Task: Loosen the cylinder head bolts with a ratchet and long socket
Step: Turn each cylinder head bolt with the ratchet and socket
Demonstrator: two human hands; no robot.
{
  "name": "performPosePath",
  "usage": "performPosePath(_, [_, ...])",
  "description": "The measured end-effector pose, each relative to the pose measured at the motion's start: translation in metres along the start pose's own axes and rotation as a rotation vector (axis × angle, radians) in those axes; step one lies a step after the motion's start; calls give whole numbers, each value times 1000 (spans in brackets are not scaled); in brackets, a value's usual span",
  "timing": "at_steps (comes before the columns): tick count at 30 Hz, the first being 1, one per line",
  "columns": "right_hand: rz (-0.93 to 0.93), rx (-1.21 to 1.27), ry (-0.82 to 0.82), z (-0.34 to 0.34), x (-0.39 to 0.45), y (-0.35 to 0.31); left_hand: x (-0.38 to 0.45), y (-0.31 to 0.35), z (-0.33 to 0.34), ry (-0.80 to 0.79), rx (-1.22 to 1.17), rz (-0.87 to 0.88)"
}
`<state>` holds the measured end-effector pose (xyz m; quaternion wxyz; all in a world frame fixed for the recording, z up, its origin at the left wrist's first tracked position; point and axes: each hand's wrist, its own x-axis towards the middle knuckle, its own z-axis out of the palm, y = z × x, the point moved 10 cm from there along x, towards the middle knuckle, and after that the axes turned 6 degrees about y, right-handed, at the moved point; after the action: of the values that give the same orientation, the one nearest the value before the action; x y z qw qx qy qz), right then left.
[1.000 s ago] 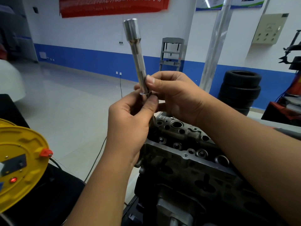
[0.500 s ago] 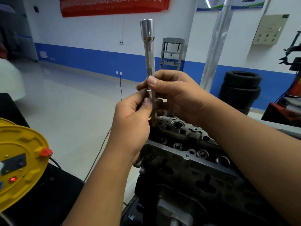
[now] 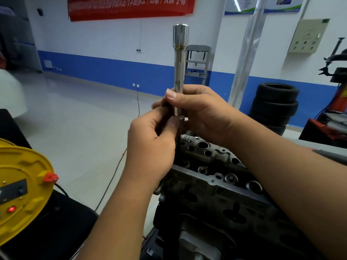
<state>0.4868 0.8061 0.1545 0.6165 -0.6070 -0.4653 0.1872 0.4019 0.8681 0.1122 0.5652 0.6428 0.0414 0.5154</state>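
A long chrome socket (image 3: pixel 179 62) stands upright in front of me, its wide end on top. My right hand (image 3: pixel 202 111) grips its lower shaft, thumb across the front. My left hand (image 3: pixel 152 147) pinches a dark piece (image 3: pixel 179 128) at the socket's bottom end; most of that piece is hidden by my fingers. Below the hands sits the dark cylinder head (image 3: pixel 216 177) with round bores and bolt holes along its top. I cannot make out a ratchet.
A yellow cable reel (image 3: pixel 20 190) with a red lamp sits at lower left on a black surface. A cable runs across the pale floor. Stacked tyres (image 3: pixel 275 107) and a shiny pole (image 3: pixel 246 59) stand at the back right by the blue-and-white wall.
The socket has swung from a leftward tilt to upright and shifted right. My left thumb has slid down onto the piece at its lower end. The right hand keeps its grip.
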Motion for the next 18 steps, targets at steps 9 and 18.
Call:
performPosePath(9, [10,10,8,-1,1,1,-2,1,-4,40,-4,4])
performPosePath(18, [33,7,12,1,1,2,-2,-3,-9,92,24,-9])
